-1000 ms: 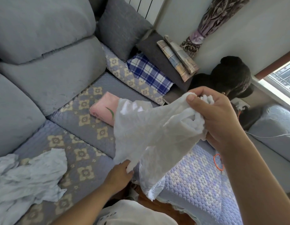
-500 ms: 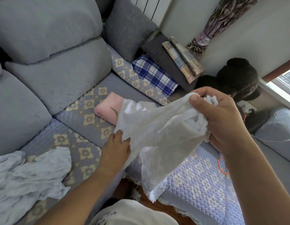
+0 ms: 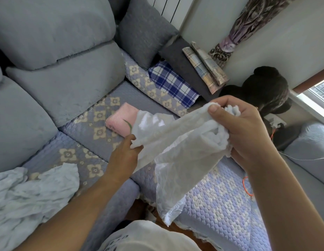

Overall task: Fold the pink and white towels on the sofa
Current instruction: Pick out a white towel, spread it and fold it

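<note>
While the bunched end of the white towel [image 3: 177, 147] is kept clamped in the right hand [image 3: 242, 131], thumb on top and fingers curled under, the left hand [image 3: 125, 156] has been slid up the cloth's left edge over the last second, from low down near the hanging tail to a spot much nearer the top at about 9 o'clock from the right hand. The edge is now pinched there between thumb and fingertips, so both hands are closed on the same towel and it's stretched a bit between them, with the loose tail left dangling toward 6 o'clock above the sofa [image 3: 96, 98] front. Looks like a corner or straight edge is being hunted for, so the thing can be spread out before any fold is made; nothing on it is folded yet tbh. The pink towel [image 3: 121, 120] is seen already folded flat on the seat, partly hidden behind the white one at roughly 10 o'clock. A crumpled pale blue cloth [image 3: 30, 194] is left lying at 8 o'clock, untouched.
</note>
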Demonstrator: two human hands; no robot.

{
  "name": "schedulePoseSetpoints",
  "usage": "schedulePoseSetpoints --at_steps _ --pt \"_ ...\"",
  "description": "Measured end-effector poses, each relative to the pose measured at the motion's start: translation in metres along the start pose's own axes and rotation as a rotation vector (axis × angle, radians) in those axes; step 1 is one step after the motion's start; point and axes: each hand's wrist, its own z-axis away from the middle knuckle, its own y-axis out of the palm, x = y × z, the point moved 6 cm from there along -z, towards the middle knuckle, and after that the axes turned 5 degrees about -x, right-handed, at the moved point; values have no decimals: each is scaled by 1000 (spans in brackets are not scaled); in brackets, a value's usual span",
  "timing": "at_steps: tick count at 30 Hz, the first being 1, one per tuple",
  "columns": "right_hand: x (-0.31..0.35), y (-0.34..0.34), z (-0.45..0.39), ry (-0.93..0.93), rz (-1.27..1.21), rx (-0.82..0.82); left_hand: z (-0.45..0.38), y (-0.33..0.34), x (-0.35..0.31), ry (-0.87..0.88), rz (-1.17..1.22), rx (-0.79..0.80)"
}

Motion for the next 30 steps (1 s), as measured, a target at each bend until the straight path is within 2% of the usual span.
schedulePoseSetpoints --at_steps 2,4,7,9,12,15,17,19,23,27,30 --pt "1 0 -2 8 -25 2 -3 -14 -17 199 -35 -140" --pt "1 -1 -4 13 -24 5 -6 -28 -30 326 -4 -257" --pt "0 0 -9 19 5 24 -11 -42 -38 416 47 -375" --pt "-3 1 -11 31 28 30 -13 -46 -37 444 64 -388" --pt "-8 2 -14 51 21 21 -8 -43 -29 373 169 -326" --pt "-13 3 -15 68 34 13 -1 -33 -14 136 289 -192" --pt "-15 4 -16 75 45 17 5 -27 -6 50 358 -131" --pt "-17 4 -17 86 44 17 7 -26 -3 44 427 -97" --pt "-18 7 -19 100 41 17 4 -32 -14 223 471 -74" --pt "-20 10 -19 107 50 33 3 -28 -12 79 544 -111" --pt "-22 11 -18 114 45 47 1 -27 -12 45 474 -130"
